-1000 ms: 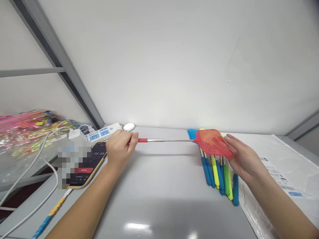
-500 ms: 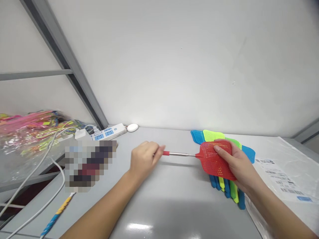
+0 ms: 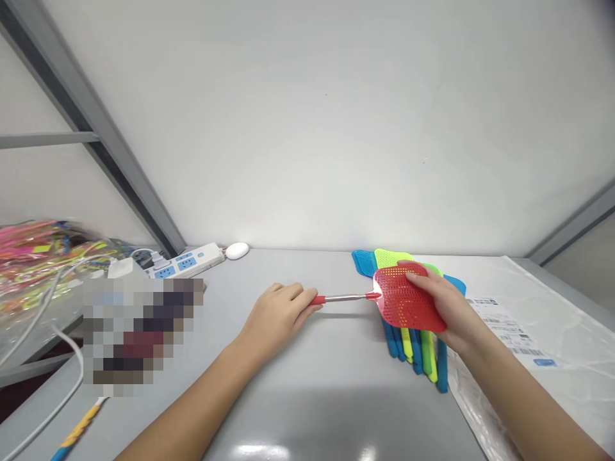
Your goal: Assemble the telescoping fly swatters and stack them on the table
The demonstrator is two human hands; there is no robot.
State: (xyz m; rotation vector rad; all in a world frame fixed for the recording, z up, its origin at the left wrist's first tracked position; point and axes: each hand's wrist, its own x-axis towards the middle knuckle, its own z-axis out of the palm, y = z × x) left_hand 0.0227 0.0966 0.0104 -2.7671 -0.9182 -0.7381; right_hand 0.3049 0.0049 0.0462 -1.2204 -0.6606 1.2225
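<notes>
A red fly swatter [image 3: 408,301] with a thin metal rod is held level above the grey table by both hands. My left hand [image 3: 278,314] is closed around its red handle; only the handle's end by the rod shows. At the other end, my right hand [image 3: 446,301] grips the perforated red head by its right edge, thumb on top. Beneath and behind that head lie several more fly swatters [image 3: 391,257] in blue, yellow and green, side by side, their handles [image 3: 418,352] pointing toward me. The red head hides part of them.
A white plastic mailing bag [image 3: 567,333] with a printed label lies at the right. Along the left stand a power strip [image 3: 187,262], a white oval device [image 3: 237,250], cables and a pixelated object [image 3: 144,333]. Bagged colourful goods [image 3: 43,269] sit beyond the table's left edge.
The view has shifted slightly right. My left hand's fingers have closed further along the handle toward the rod, and the visible rod looks shorter. The right hand keeps hold of the head.
</notes>
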